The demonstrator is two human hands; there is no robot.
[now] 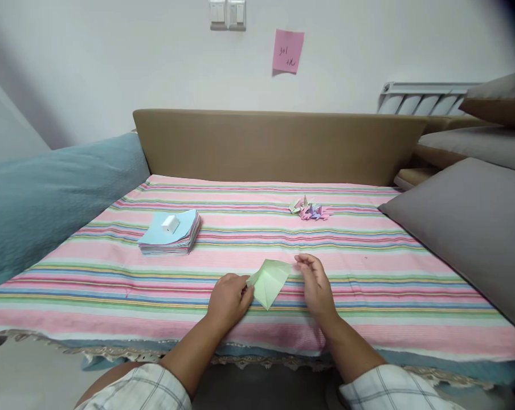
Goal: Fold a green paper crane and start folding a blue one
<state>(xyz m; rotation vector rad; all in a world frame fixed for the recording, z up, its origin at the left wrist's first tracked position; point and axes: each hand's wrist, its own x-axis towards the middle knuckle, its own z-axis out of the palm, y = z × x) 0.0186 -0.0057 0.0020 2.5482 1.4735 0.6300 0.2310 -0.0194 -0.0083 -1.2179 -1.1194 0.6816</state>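
White checked sleeves (pixel 142 387) cover the person's upper forearms at the bottom edge, both arms reaching forward over a striped cloth (pixel 368 336) of pink, green, yellow and blue. Between the hands is a pale green sheet of paper (pixel 269 283), creased and roughly kite-shaped, one point toward the person. The left hand (pixel 229 296) pinches its left corner, thumb and fingers closed on the edge. The right hand (pixel 316 285) is just beside the right corner, fingers loosely bent and slightly parted from the thumb, with nothing visible in its hold. Farther off to the left, a small white box (pixel 170 224) sits on a stack of coloured paper (pixel 180 245); to the right lies a cluster of small folded papers (pixel 311 210). Grey cushions (pixel 466 228) line the right side. Behind stands a brown backrest (pixel 261 148), then a white wall (pixel 347 68) bearing a pink handwritten note (pixel 287 51) and light switches (pixel 227 12).
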